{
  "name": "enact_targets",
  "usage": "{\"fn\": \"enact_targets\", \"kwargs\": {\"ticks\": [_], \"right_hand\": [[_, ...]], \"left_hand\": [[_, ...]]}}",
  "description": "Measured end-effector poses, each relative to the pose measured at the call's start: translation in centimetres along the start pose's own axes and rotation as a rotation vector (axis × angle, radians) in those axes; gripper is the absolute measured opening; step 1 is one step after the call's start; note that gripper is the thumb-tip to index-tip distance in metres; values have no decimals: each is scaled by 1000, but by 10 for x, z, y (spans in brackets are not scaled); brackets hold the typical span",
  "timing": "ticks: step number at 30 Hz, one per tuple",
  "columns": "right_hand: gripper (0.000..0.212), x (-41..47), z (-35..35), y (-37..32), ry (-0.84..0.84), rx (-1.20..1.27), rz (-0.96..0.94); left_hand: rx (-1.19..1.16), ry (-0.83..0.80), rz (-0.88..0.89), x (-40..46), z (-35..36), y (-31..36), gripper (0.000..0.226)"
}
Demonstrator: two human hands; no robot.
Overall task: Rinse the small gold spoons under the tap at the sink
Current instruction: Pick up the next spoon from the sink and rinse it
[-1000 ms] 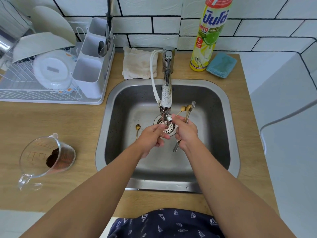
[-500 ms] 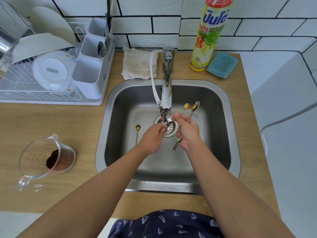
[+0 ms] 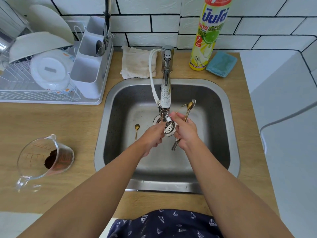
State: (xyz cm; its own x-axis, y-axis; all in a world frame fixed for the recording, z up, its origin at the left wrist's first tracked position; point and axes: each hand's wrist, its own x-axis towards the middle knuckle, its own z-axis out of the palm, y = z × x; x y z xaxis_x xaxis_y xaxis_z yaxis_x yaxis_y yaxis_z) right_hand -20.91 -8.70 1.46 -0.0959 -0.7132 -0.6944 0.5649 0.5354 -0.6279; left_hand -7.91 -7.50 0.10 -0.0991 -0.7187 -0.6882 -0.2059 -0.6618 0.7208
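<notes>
My right hand [image 3: 186, 133] grips a bundle of small spoons [image 3: 188, 107]; gold bowls and a silver one stick out above my fingers, and the handles poke out below my palm. My left hand [image 3: 152, 134] is curled just under the tap spout [image 3: 165, 115], over the drain strainer [image 3: 169, 129]; what its fingers hold is hidden. One gold spoon [image 3: 136, 129] lies alone on the floor of the steel sink [image 3: 223, 127], left of the drain. I cannot make out a water stream.
A white dish rack [image 3: 51, 69] with plates and a cutlery holder stands at the back left. A glass measuring jug [image 3: 46, 157] with brown grounds sits on the wooden counter, left. Behind the sink are a cloth [image 3: 137, 62], a yellow detergent bottle [image 3: 209, 35] and a blue sponge [image 3: 221, 63].
My right hand has tilted the spoon bundle slightly rightward, the bowls drawing closer together. My left hand has stayed under the spout. The lone spoon has not moved.
</notes>
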Motion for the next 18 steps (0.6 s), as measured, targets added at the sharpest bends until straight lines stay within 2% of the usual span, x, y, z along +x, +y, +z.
{"fn": "enact_targets", "kwargs": {"ticks": [4,9,14,18], "right_hand": [[18,1,1,5,60,-41,-33],[16,3,-3,9,29,-79,4],[12,7,-5,8,16,-61,-8],[11,8,-7,16,-97,-152,38]], "left_hand": [[134,117,198,-1,2,-7,33],[4,195,107,-1,2,2,45],[-76,-35,118,-10,0,5,27],[-50,-49,107,-15,-3,6,27]]}}
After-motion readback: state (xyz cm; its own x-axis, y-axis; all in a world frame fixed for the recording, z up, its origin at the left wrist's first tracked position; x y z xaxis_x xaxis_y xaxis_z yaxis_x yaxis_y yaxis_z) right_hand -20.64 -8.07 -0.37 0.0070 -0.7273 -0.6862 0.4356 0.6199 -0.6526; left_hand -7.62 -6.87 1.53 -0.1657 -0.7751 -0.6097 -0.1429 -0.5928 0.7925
